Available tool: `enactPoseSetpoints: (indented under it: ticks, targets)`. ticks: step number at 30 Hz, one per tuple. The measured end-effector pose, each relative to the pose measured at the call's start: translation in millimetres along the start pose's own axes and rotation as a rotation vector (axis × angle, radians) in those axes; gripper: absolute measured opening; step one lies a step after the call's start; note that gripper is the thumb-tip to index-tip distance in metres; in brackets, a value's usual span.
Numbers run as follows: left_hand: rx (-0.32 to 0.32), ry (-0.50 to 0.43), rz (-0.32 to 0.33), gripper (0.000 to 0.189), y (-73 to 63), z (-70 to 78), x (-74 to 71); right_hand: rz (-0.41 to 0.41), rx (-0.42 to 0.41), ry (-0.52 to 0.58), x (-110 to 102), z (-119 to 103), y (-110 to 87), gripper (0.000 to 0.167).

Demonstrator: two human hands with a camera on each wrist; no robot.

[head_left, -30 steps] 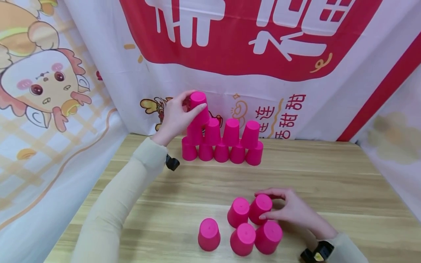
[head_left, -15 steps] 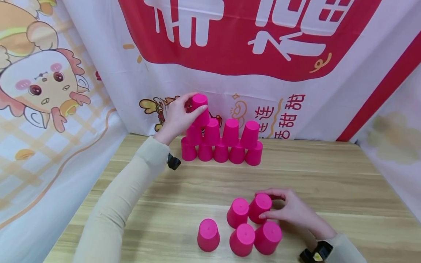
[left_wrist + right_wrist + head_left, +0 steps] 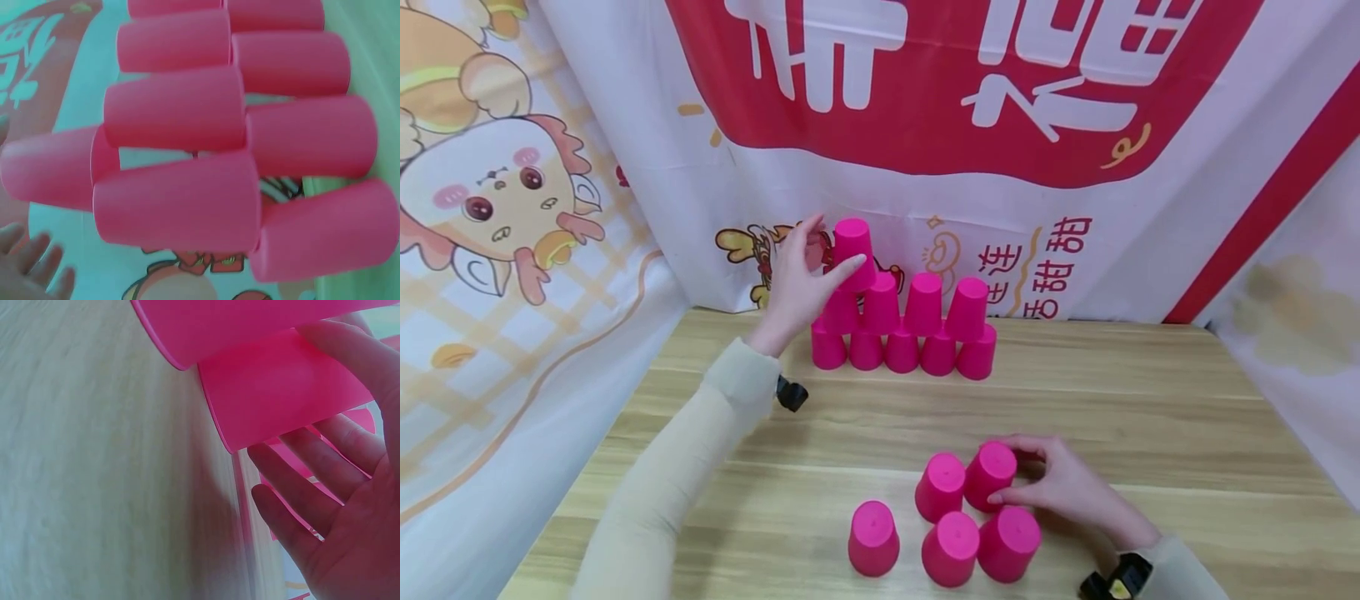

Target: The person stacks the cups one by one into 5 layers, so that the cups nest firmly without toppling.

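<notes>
A pyramid of upside-down pink plastic cups stands at the back of the table, with several cups in the bottom row [image 3: 902,353] and several in the second row [image 3: 924,304]. One cup [image 3: 852,239] sits alone on top at the left end. Around it my left hand [image 3: 795,283] is spread, thumb in front; in the left wrist view its fingers [image 3: 37,259] are apart from that top cup [image 3: 50,167]. Nearer the front, my right hand [image 3: 1067,485] holds an upside-down cup [image 3: 990,475] between thumb and fingers, at the back right of a loose group.
Beside the held cup are more upside-down cups: one at its left [image 3: 940,487], two in front [image 3: 951,550], and another [image 3: 873,540] apart at the left. The wooden table [image 3: 1112,392] ends at a printed cloth backdrop [image 3: 887,196] close behind the pyramid.
My left hand has loosened from the top cup, its fingers opening away to the left; the cup stays standing on the second row. My right hand remains at its cup.
</notes>
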State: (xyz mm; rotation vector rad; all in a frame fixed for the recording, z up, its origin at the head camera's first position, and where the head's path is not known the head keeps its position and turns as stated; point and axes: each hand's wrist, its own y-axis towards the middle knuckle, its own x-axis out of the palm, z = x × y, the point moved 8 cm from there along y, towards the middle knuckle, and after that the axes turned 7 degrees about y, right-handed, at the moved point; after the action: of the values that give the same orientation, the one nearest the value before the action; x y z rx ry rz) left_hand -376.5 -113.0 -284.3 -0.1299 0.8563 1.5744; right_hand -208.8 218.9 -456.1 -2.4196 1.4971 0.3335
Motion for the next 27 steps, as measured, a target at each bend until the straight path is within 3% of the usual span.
enactPoseSetpoints:
  ticks: [4,6,11,16,19,27]
  targets:
    - [0.055,-0.009,0.090,0.090,-24.2,10.0,-5.0,0.003,-0.021,0.008,1.5,-0.2,1.6,0.050]
    - [0.089,-0.040,0.077,0.089,-35.8,18.5,-2.2,0.014,-0.031,0.016,0.5,-0.8,1.9,0.047]
    - [0.117,-0.121,-0.026,0.084,-64.0,32.5,10.5,0.019,-0.026,0.038,0.0,-4.7,5.3,0.046]
    - [0.078,-0.185,-0.122,0.081,-94.5,31.2,24.1,0.021,-0.049,0.020,-4.4,-14.8,10.0,0.050]
    - [0.040,-0.197,-0.171,0.081,-111.0,26.0,32.8,0.075,-0.080,-0.044,-13.8,-25.6,12.6,0.050]
    - [-0.026,-0.174,-0.230,0.082,-137.4,15.7,44.8,0.178,-0.242,-0.132,-38.0,-73.5,20.0,0.049]
